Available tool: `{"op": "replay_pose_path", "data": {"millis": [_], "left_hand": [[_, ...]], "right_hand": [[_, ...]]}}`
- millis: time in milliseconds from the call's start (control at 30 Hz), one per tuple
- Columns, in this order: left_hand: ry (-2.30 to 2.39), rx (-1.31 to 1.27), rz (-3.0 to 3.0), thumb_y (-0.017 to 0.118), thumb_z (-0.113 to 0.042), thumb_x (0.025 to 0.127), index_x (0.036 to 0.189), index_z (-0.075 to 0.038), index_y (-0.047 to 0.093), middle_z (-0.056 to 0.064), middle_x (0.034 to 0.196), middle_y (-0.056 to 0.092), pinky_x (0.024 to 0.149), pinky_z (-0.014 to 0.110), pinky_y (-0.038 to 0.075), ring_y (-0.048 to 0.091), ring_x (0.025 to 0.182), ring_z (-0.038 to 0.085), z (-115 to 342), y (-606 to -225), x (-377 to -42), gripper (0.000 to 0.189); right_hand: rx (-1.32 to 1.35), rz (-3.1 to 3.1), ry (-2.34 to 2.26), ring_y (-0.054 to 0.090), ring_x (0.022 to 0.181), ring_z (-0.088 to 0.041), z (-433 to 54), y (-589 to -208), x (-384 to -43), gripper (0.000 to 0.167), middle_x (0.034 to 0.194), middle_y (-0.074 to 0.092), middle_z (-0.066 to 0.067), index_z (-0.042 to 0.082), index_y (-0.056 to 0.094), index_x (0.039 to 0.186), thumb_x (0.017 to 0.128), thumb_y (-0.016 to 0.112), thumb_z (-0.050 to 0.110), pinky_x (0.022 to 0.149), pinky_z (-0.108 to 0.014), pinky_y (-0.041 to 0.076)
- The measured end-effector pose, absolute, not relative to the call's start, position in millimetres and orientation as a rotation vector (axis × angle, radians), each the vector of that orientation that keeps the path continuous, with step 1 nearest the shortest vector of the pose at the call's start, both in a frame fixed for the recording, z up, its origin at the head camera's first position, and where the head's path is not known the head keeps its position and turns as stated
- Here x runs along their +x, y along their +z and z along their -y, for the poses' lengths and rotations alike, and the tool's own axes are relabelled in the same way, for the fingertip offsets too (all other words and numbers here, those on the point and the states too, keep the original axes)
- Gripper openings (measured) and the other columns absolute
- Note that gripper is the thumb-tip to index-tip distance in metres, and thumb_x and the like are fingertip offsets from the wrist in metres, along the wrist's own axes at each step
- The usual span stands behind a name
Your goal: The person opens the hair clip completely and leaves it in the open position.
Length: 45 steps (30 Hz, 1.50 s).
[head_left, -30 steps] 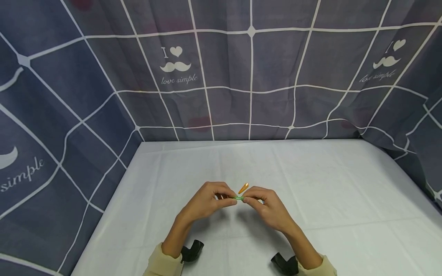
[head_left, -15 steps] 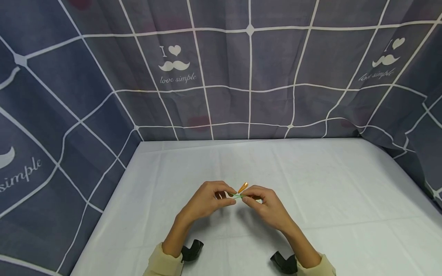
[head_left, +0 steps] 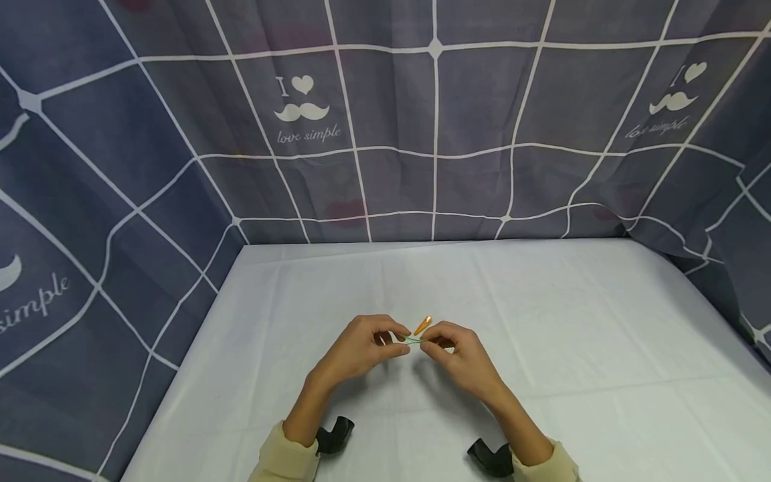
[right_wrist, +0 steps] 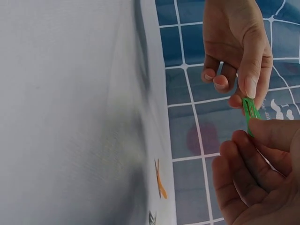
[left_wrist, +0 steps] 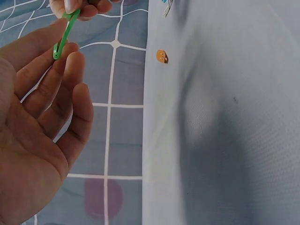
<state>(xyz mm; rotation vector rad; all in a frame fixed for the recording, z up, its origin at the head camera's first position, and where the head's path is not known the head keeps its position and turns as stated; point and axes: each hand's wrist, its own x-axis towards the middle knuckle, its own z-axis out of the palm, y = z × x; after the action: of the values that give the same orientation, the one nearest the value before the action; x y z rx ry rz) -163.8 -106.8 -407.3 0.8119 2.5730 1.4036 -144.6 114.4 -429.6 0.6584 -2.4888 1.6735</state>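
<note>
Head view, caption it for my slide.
Left hand and right hand hold a slim green hair clip above a white tablecloth.

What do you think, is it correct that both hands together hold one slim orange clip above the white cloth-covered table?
Not entirely: it is a slim green clip, not orange, as the right wrist view shows. The left hand and right hand do hold it together above the white cloth-covered table.

A green hair clip (left_wrist: 69,29), seen as one narrow band a second ago, now shows two strips spread apart.
</note>
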Motion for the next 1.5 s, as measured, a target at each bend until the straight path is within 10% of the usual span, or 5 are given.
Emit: {"op": "replay_pose_path", "data": {"millis": [1500], "left_hand": [[1.095, 0.567, -2.783, 0.077, -0.010, 0.085, 0.104, -0.007, 0.076, -0.001, 0.098, 0.071, 0.077, 0.035, 0.050, 0.063, 0.089, 0.017, 154.1, -432.6, -173.6, 0.020]], "right_hand": [[0.692, 2.677, 1.432, 0.053, 0.070, -0.009, -53.2, -455.1, -185.3, 0.010, 0.080, 0.063, 0.004, 0.006, 0.079, 0.093, 0.087, 0.072, 0.001, 0.064, -0.026, 0.045]]}}
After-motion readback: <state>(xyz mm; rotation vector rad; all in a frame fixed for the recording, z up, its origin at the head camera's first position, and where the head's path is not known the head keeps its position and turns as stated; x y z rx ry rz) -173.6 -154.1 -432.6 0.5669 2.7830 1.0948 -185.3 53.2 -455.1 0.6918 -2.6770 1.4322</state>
